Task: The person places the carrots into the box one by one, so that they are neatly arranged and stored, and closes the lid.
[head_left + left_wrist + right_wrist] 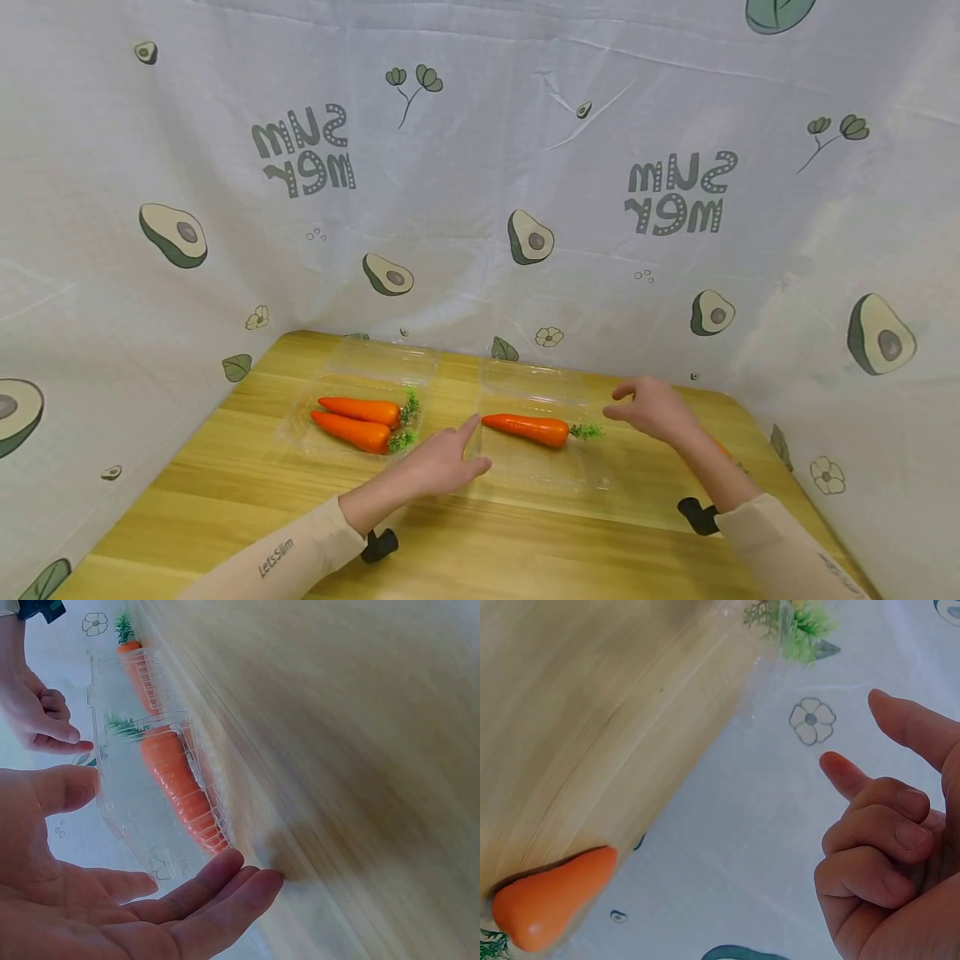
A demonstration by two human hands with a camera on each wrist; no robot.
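– Near the middle of the table, one carrot lies in the right clear box. What do the hands do about it?

– They are apart from each other, and neither holds anything. The left hand has its fingers spread, with the forefinger just beside the carrot's tip; whether it touches, I cannot tell. The right hand is to the right of the green leaves, its thumb and forefinger apart, the other fingers bent.

– Which step is it, in your opinion?

– I judge it is the placing of this carrot, almost complete. The left box already has two carrots, side by side, leaves to the right.

– And the next move?

– Probably it calls for the right hand to fetch the remaining carrot, on the right side of the table, and lay it on the near side of the right box, where room is left.
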